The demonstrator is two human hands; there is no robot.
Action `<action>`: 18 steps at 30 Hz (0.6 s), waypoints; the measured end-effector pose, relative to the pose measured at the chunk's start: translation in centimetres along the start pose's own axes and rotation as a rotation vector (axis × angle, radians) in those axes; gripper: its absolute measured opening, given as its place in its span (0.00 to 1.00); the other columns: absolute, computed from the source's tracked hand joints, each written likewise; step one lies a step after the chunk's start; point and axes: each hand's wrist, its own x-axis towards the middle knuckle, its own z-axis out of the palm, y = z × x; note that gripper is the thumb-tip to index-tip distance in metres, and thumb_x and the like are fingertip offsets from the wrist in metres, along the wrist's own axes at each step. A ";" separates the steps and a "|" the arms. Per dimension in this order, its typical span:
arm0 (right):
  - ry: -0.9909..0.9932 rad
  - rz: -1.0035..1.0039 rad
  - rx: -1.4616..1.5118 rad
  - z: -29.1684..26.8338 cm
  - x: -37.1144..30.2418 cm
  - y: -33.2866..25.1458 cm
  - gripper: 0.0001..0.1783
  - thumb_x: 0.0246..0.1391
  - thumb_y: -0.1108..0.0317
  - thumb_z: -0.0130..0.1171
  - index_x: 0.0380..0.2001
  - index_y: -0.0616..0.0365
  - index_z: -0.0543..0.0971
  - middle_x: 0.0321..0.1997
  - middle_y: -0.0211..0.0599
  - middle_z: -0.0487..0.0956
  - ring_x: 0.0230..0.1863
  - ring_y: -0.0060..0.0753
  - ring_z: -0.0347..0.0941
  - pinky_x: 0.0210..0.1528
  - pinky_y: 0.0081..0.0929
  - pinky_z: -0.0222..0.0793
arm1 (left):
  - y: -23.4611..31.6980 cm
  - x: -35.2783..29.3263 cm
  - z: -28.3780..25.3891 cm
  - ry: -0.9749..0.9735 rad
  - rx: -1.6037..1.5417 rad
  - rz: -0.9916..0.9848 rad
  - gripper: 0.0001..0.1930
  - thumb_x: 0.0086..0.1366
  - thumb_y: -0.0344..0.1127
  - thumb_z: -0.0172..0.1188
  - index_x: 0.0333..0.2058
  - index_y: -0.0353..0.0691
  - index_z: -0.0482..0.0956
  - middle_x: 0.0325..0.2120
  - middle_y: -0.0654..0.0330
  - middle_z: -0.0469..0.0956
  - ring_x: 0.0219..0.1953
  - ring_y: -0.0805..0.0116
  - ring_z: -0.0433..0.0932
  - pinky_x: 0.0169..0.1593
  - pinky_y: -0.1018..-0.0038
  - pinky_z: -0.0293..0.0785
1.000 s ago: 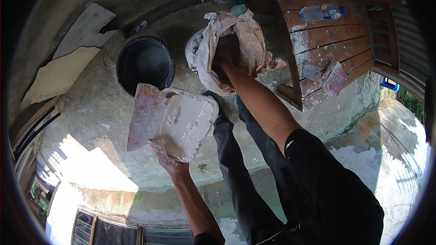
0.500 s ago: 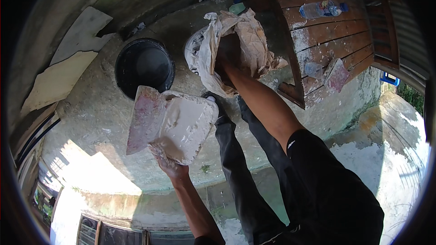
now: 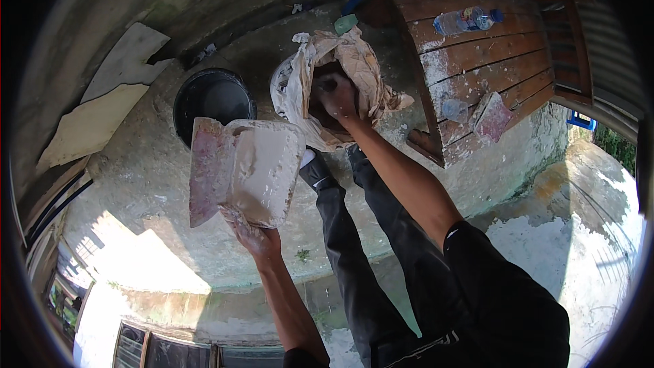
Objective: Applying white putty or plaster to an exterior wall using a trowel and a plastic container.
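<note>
My left hand (image 3: 253,235), coated in white paste, grips the near edge of a shallow white tray (image 3: 289,157) that holds wet, pale plaster. A flat spreader (image 3: 208,174) with a worn pinkish face leans along the tray's left side, also at that hand. My right hand (image 3: 338,99), dusted white, is inside the mouth of a crumpled paper sack (image 3: 368,61). Its fingers look curled, and what they hold, if anything, is hidden in the sack's shadow.
A round black tub (image 3: 184,105) stands left of the sack, partly behind the spreader. To the right is a plaster-spotted wooden bench (image 3: 504,48) with a plastic bottle (image 3: 466,22), a clear cup (image 3: 455,110) and a pinkish block (image 3: 492,119). Broken boards (image 3: 92,123) lean at the left wall.
My right hand has drawn back slightly from deep inside the sack, so more of it shows. The tray and spreader in my left hand have shifted a little up and left.
</note>
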 end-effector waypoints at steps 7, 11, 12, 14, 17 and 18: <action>0.044 -0.250 -0.188 -7.5 -2.6 -6.0 0.19 0.40 0.73 0.64 0.39 0.62 0.75 0.38 0.42 0.77 0.40 0.31 0.75 0.43 0.26 0.70 | -1.3 0.5 4.5 -0.026 -0.156 -0.028 0.24 0.69 0.45 0.44 0.59 0.42 0.55 0.55 0.56 0.61 0.57 0.63 0.63 0.62 0.64 0.59; -0.002 -0.072 0.111 -10.8 -5.0 -9.5 0.21 0.42 0.76 0.64 0.42 0.62 0.73 0.43 0.41 0.76 0.43 0.29 0.74 0.43 0.24 0.70 | -1.5 0.6 5.4 -0.016 -0.164 -0.005 0.23 0.68 0.44 0.45 0.58 0.43 0.55 0.55 0.56 0.62 0.57 0.63 0.63 0.61 0.64 0.60; 0.028 -0.055 0.138 -12.0 -5.6 -11.0 0.21 0.41 0.76 0.64 0.42 0.62 0.74 0.43 0.42 0.76 0.44 0.31 0.74 0.44 0.26 0.70 | -1.7 0.4 5.9 -0.038 -0.165 -0.019 0.23 0.69 0.44 0.44 0.59 0.43 0.55 0.56 0.57 0.61 0.58 0.62 0.62 0.62 0.62 0.59; 0.009 -0.055 0.193 -13.4 -6.8 -13.5 0.20 0.43 0.77 0.64 0.43 0.62 0.73 0.44 0.41 0.76 0.44 0.29 0.73 0.44 0.25 0.70 | -1.8 0.5 6.4 -0.061 -0.194 -0.050 0.22 0.69 0.42 0.44 0.59 0.44 0.55 0.56 0.57 0.61 0.59 0.62 0.61 0.62 0.61 0.59; 0.011 -0.121 0.238 -14.8 -8.1 -16.3 0.21 0.45 0.77 0.64 0.45 0.62 0.72 0.46 0.41 0.74 0.45 0.25 0.72 0.44 0.25 0.71 | -2.5 0.3 7.2 -0.068 -0.216 -0.065 0.21 0.69 0.41 0.44 0.58 0.44 0.56 0.55 0.57 0.62 0.58 0.61 0.62 0.61 0.61 0.60; 0.033 -0.194 0.213 -15.0 -8.5 -16.9 0.22 0.44 0.77 0.64 0.45 0.62 0.72 0.46 0.41 0.74 0.45 0.26 0.72 0.44 0.25 0.71 | -2.7 0.0 7.5 -0.067 -0.222 -0.063 0.21 0.69 0.41 0.44 0.58 0.44 0.56 0.55 0.57 0.62 0.58 0.61 0.62 0.61 0.61 0.60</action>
